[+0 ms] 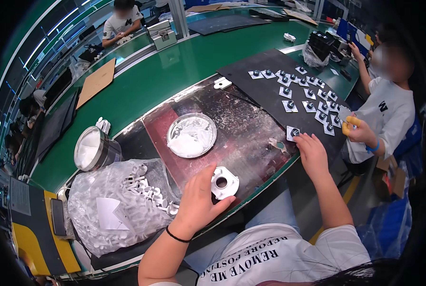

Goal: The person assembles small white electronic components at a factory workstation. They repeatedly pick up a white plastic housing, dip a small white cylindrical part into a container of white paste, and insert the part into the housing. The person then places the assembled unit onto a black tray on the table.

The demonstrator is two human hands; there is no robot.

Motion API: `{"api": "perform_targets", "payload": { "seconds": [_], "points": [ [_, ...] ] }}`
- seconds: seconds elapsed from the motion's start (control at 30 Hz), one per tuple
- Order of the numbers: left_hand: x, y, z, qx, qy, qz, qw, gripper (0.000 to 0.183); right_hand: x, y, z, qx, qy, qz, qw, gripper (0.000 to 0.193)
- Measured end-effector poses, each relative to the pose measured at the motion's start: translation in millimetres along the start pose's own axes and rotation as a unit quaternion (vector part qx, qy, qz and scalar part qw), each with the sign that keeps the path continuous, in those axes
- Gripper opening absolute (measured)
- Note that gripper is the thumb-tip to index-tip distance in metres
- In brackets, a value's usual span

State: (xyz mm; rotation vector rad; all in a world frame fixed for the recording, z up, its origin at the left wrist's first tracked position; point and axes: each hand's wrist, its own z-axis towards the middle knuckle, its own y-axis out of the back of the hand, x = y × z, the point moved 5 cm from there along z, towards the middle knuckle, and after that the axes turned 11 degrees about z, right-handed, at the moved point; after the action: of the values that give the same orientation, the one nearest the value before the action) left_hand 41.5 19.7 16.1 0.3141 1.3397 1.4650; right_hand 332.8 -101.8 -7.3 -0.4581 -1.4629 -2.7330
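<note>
My left hand (196, 202) curls around a white plastic part (228, 184) with a round hole in its middle, thumb on one side and fingers on the other. The part is at the front edge of the worn, dark red and black work board (241, 126). My right hand (314, 156) is at the corner of a black mat, its fingertips closed at the edge of a small square plate (291, 135) with a dark round piece on top. Between and beyond my hands, a round shallow dish (192, 138) is smeared with white paste.
Several similar plates (309, 94) lie on the black mat (258, 95). A tub of white paste (90, 148) and a clear bag (94, 198) of white plastic pieces stand at left, near a yellow-grey machine (55, 248). A co-worker's hand (360, 132) with yellow finger covers reaches in at right.
</note>
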Motion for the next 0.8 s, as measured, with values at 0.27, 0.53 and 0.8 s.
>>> {"api": "perform_targets", "payload": {
  "seconds": [0.27, 0.53, 0.8],
  "points": [
    [0, 1, 0, -0.005, -0.005, -0.001, 1.0, 0.081, 7, 3, 8, 0.018, -0.051, -0.003, 0.999, 0.018],
    [0, 2, 0, 0.001, -0.005, -0.006, 1.0, 0.081, -2, -1, 13, 0.025, -0.045, 0.105, 0.993, 0.019],
    [-1, 2, 0, 0.002, -0.006, -0.005, 1.0, 0.081, 2, 3, 16, 0.026, -0.017, 0.073, 0.997, 0.017]
  ]
}}
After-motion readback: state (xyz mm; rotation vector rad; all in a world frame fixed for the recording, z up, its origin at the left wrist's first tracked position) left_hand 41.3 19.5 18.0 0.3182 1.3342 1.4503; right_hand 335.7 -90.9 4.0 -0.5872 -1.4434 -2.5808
